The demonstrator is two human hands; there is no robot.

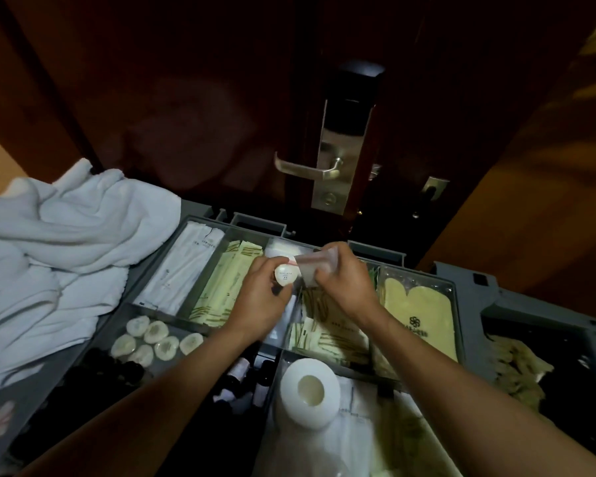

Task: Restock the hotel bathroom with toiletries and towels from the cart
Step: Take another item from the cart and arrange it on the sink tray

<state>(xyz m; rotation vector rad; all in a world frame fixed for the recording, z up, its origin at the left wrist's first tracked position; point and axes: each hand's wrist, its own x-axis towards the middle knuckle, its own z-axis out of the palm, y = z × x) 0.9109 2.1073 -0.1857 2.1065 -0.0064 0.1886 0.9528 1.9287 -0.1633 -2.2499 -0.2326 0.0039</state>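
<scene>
as both hang over the cart tray [203, 220], left hand [265, 297] curls round a small round toiletry [284, 274], right hand [348, 280] pinches a clear plastic bag [319, 266] (white towels [49, 253] heaped left).

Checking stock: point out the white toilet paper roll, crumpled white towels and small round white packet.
white toilet paper roll [289, 406], head view, top face.
crumpled white towels [66, 242], head view, heap's middle.
small round white packet [284, 274], head view, printed face.

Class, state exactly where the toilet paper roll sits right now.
In the head view, the toilet paper roll stands low centre in the cart, just right of the dark bottles.
</scene>
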